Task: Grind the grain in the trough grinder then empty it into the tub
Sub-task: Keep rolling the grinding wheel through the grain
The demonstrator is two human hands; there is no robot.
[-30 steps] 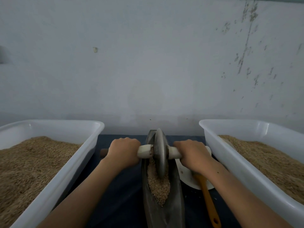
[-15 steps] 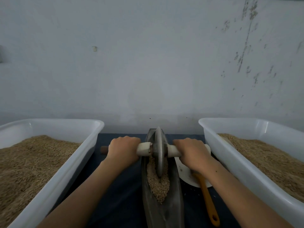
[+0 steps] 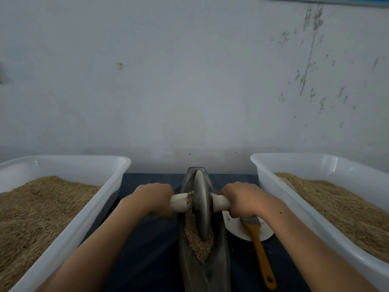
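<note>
Trough: a long, narrow, dark vessel, boat-shaped, lying at centre on a dark blue cloth, its length running from 6 o'clock to 12 o'clock, far tip close to the wall. Wheel: a grey disc standing upright on edge in the trough's far half, its lower rim sunk in the grain. Grain: a coarse tan heap lying inside the trough beside and on the near side of the wheel, tapering to a point toward 6 o'clock. Axle: a pale rod passing through the wheel's hub, projecting toward 9 and 3 o'clock. Left hand: fingers curled round the axle's 9 o'clock end, knuckles up. Right hand: fingers curled round the 3 o'clock end, likewise knuckles up. Both forearms enter from the bottom corners.

Left tub: white plastic, at 9 o'clock of the trough, holding a deep bed of tan grain. Right tub: white plastic, at 3 o'clock, also loaded with tan grain. Plate: white, on the cloth between trough and right tub, partly hidden under the right hand. Brush: orange handle, head resting on the plate, handle pointing toward 5 o'clock
</note>
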